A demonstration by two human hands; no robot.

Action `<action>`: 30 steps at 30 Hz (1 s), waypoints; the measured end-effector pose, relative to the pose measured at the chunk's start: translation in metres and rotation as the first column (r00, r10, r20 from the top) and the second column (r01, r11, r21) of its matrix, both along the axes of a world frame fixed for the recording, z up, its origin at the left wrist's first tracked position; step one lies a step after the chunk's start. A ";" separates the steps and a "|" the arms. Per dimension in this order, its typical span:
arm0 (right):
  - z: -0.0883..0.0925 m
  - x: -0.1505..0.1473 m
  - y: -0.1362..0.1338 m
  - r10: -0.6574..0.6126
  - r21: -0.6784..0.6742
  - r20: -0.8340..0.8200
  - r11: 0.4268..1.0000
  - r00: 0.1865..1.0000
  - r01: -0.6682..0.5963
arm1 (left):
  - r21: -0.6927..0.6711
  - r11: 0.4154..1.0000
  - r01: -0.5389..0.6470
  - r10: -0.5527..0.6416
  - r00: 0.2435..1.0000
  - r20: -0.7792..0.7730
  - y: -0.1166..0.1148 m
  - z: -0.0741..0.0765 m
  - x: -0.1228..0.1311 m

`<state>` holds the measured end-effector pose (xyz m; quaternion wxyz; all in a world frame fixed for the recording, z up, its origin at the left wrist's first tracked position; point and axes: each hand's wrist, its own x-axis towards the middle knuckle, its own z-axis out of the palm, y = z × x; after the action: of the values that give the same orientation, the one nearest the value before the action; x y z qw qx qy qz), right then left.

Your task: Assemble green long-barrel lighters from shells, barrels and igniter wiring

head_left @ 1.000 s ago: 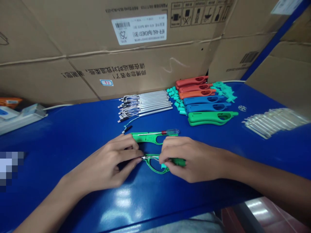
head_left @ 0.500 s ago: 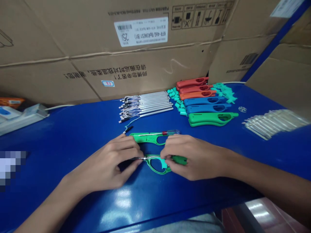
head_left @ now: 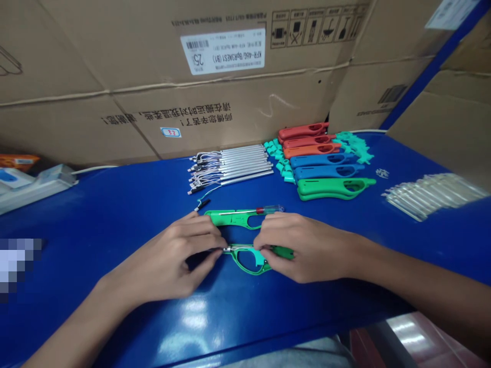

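Observation:
My left hand [head_left: 187, 250] is closed in a pinch on a thin metal tube [head_left: 226, 249] at the narrow end of a green lighter shell half [head_left: 245, 270]. Most of the tube is hidden behind those fingers. The fingers of my right hand [head_left: 307, 248] are wrapped round the wide end of that shell, pressing near a pale wire that runs along its top edge. Inside the shell's loop sits a teal trigger [head_left: 260, 256]. Just beyond, a second green shell half [head_left: 226, 219] lies open side up, with a clear-handled screwdriver [head_left: 273, 209] across it.
Behind lie a row of metal tubes with wires [head_left: 245, 164], teal small parts [head_left: 283, 164], and stacked red, orange, blue and green lighter shells [head_left: 326, 186]. Clear sticks [head_left: 429, 197] lie at right, a power strip [head_left: 42, 186] at left. Cardboard [head_left: 134, 56] walls the blue table's back.
The metal tube's end has shifted very slightly left and up at the shell's narrow end. Both hands stay almost where they were.

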<state>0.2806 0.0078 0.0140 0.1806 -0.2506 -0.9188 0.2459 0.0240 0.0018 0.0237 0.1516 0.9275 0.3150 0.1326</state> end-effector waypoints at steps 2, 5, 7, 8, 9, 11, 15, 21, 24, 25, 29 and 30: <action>0.000 0.000 0.000 0.003 0.001 0.004 1.000 1.000 -0.003 | -0.005 1.000 0.002 -0.002 1.000 0.005 0.000 0.000 0.000; 0.000 0.000 0.000 0.008 -0.004 0.003 1.000 1.000 -0.008 | -0.008 1.000 0.008 -0.008 1.000 0.007 0.001 0.000 0.000; 0.001 0.000 0.000 0.007 -0.009 0.004 1.000 1.000 -0.007 | -0.003 1.000 0.013 -0.013 1.000 0.003 0.001 0.000 0.000; 0.002 -0.001 0.000 0.005 -0.011 0.005 1.000 1.000 -0.005 | 0.000 1.000 0.016 -0.016 1.000 0.003 0.002 0.000 0.000; 0.002 -0.001 0.000 0.002 -0.012 0.007 1.000 1.000 -0.002 | 0.003 1.000 0.020 -0.020 1.000 0.004 0.002 0.000 0.000; 0.002 -0.001 -0.001 -0.001 -0.010 0.007 1.000 1.000 0.001 | 0.007 1.000 0.027 -0.027 1.000 0.013 0.002 0.001 0.000; 0.001 -0.001 0.000 0.000 0.000 0.009 1.000 1.000 0.000 | -0.001 0.999 0.037 -0.037 0.999 0.008 0.002 0.002 0.000; 0.000 -0.001 0.000 -0.003 0.001 0.010 1.000 1.000 0.003 | -0.017 0.999 0.042 -0.043 0.999 -0.007 0.003 0.002 -0.001; 0.001 -0.001 0.000 -0.002 -0.010 0.011 1.000 1.000 0.003 | -0.020 0.999 0.048 -0.048 0.999 0.001 0.003 0.001 -0.001; 0.001 -0.001 0.000 -0.002 -0.011 0.011 1.000 1.000 0.002 | -0.018 0.999 0.049 -0.049 0.999 0.006 0.003 0.000 -0.001; 0.001 -0.002 0.001 -0.009 -0.003 -0.004 1.000 1.000 0.009 | -0.004 0.999 0.038 -0.038 0.999 0.025 0.003 -0.001 -0.001; 0.001 -0.002 0.001 -0.011 -0.003 -0.009 1.000 1.000 0.011 | -0.004 0.999 0.035 -0.035 0.999 0.022 0.003 -0.001 0.000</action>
<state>0.2786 0.0087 0.0146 0.1860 -0.2550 -0.9162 0.2471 0.0235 0.0043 0.0222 0.1593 0.9311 0.2971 0.1394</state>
